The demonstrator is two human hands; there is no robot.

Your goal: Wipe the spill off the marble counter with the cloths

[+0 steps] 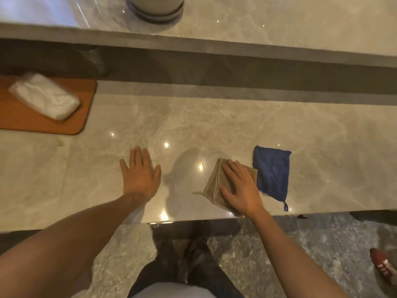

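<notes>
My right hand (240,187) lies flat, fingers spread, on a folded tan cloth (211,186) near the front edge of the marble counter (193,125). A blue cloth (272,171) with a hanging loop lies flat just right of the tan one, its left edge tucked beside it. My left hand (140,173) rests palm down on the bare marble to the left, holding nothing. A small yellowish smear (60,143) shows on the counter at the left, below the wooden board.
A wooden board (71,121) at the far left carries a wrapped white pack (44,95). A raised marble ledge at the back holds a grey round base (155,9). A red shoe (384,265) of another person stands on the floor at the right.
</notes>
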